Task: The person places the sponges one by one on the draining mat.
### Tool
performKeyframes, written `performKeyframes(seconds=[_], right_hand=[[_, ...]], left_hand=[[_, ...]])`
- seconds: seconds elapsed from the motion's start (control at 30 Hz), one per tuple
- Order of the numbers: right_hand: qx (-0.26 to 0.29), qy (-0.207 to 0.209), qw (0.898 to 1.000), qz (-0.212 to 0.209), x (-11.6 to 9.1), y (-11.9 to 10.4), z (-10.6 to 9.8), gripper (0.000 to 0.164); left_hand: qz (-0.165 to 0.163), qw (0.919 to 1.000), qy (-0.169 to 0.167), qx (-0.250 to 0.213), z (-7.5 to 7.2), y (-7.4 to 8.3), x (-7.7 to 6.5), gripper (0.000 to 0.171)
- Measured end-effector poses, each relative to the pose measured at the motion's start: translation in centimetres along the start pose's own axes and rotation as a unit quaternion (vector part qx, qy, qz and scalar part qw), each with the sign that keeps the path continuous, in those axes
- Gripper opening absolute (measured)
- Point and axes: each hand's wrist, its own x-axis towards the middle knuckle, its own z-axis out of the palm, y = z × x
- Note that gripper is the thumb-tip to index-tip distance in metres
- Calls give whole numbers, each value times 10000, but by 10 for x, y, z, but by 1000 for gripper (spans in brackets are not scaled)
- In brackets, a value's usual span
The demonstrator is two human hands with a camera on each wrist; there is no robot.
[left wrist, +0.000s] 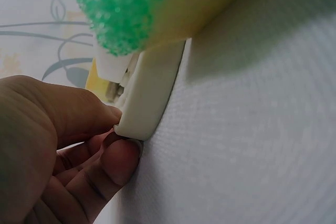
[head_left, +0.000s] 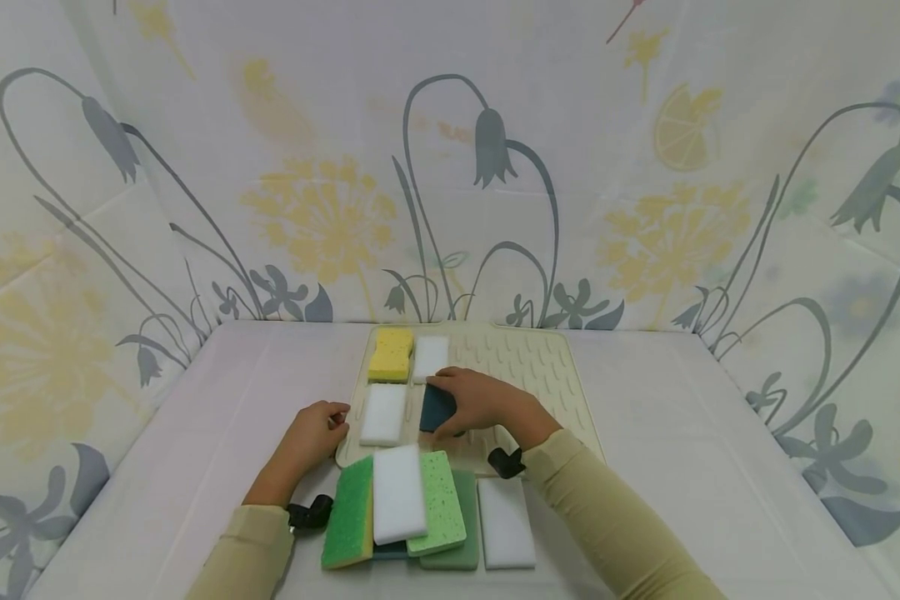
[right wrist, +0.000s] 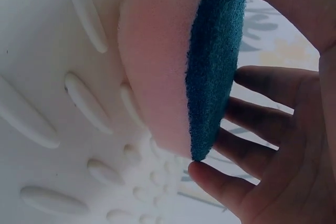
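The right hand (head_left: 483, 404) grips a dark blue and pink sponge (head_left: 437, 410) between thumb and fingers, blue side up. The sponge is at the cream ridged tray (head_left: 532, 375), left of its middle, just right of the nearer of two white pads and just nearer than the other. The right wrist view shows the pink foam close against the tray's raised ridges; whether it lies fully flat cannot be told.

The left hand (head_left: 311, 440) pinches the tray's left edge, close to the near left corner, its thumb on top and a finger beneath.

At the tray's far left lies a yellow sponge (head_left: 392, 354), with the far white pad (head_left: 431, 358) just right of it. The near white pad (head_left: 382, 414) lies nearer, on the left side.

Near the tray's near edge, an overlapping pile rests on the white surface (head_left: 660, 417): a green and yellow sponge (head_left: 351, 517) at left, a top white pad (head_left: 399, 493), a speckled light green sponge (head_left: 441, 504), and a dull green sponge (head_left: 467, 529) partly under it. A dark blue piece (head_left: 390, 551) shows beneath the top white pad. To the right of the pile lies a separate white pad (head_left: 506, 523).
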Motion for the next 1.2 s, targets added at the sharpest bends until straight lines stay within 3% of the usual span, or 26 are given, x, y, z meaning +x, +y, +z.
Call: performKeyframes(seconds=[0.47, 1.2], right_hand=[[-194, -2, 9996, -222, 17, -4, 9, 93], [-401, -81, 9992, -43, 25, -6, 16, 91]], left_hand=[[-26, 10000, 6, 13, 0, 0, 0, 38], [-106, 9999, -64, 26, -1, 1, 1, 39]])
